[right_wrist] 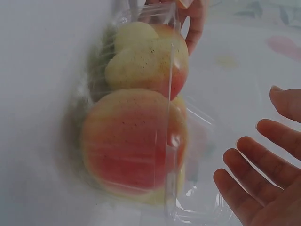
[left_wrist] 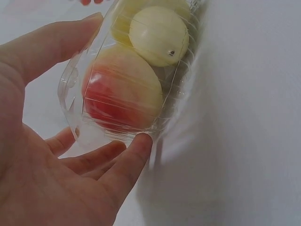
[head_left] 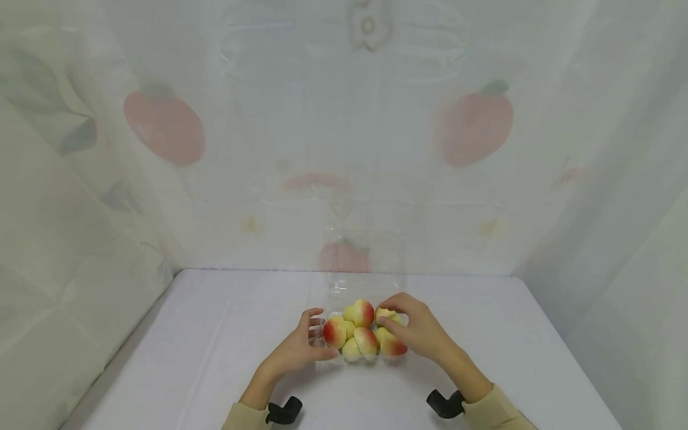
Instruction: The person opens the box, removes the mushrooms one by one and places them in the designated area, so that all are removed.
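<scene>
Around the whole workspace, from nine o'clock through twelve to three, hangs a pale, softly creased curtain (head_left: 301, 107) printed with faded red fruit shapes. Below it, toward six o'clock, spreads a flat, smooth white table (head_left: 231, 316). Just right of six o'clock on it sits a clear plastic box (right_wrist: 169, 200), thin-walled, glossy and ribbed along its sides, its transparent rectangular lid (head_left: 366, 283) raised at twelve o'clock. At the box's nine o'clock end, the left hand (head_left: 295, 347) grips the plastic, thumb and fingers spread across it. Above its three o'clock end, the right hand (head_left: 421, 328) has its fingers loosely extended and apart, holding nothing. Beige sleeves (head_left: 497, 409) cover both forearms, and a black angled piece (head_left: 286, 410) sits at each wrist. Inside the box crowd rounded, peach-like fruits (head_left: 365, 341), smooth and yellow with red blushes, some finely speckled; one pale ball carries a small dark spot (left_wrist: 171, 52).
</scene>
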